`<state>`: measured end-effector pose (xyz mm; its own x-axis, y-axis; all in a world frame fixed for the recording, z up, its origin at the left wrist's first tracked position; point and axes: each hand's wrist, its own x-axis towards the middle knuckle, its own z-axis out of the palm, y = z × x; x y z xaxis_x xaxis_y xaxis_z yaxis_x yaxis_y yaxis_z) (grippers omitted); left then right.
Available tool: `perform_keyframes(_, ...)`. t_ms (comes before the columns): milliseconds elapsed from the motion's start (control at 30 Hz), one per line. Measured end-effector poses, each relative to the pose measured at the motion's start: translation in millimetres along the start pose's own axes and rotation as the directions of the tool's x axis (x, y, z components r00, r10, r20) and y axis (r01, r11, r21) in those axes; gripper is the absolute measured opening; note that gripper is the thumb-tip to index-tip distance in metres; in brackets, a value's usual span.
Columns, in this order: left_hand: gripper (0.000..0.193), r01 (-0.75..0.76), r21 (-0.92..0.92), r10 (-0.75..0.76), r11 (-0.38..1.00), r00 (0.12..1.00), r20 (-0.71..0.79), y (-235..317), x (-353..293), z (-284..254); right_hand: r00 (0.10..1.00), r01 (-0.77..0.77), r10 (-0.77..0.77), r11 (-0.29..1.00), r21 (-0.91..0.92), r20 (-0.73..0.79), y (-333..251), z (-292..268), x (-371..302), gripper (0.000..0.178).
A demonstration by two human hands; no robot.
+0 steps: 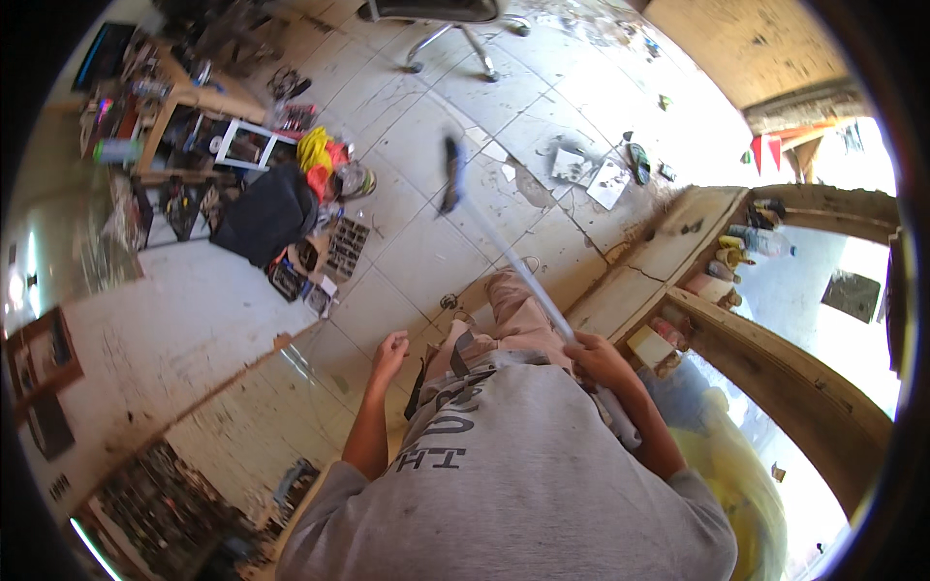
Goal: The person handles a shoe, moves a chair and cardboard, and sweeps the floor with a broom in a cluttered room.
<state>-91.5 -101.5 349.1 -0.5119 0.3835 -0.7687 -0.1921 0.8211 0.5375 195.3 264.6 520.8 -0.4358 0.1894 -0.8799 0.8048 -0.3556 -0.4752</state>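
My right hand (599, 360) is wrapped round the pale pole of a long-handled broom (513, 257), beside my right hip. The pole slants forward and left over the tiled floor, and its end runs back under my right forearm. At its far end the dark broom head (451, 176) is smeared by motion; whether it touches the tiles I cannot tell. My left hand (390, 354) hangs empty at my left side, its fingers loosely bent and apart.
Papers (607, 183) and a dark sandal (637, 165) lie on the floor ahead right. A wheeled chair (450, 39) stands at the far end. Tools and a black bag (266, 215) crowd the left. A wooden shelf frame (775, 358) holding bottles lines my right.
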Motion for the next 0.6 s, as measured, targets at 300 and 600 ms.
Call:
perform_keyframes(300, 0.037, 0.114, -0.320, -0.198, 0.941, 0.950, -0.243, -129, -144, -2, 0.874, 0.324, 0.097, 0.616, -0.718, 0.477, 58, 247, 207, 0.016)
perform_keyframes(600, 0.040, 0.596, -0.476, -0.696, 0.647, 0.717, -0.048, -332, -285, 51, 0.999, -0.016, 0.032, 0.874, -0.486, 0.025, 139, 28, 125, 0.022)
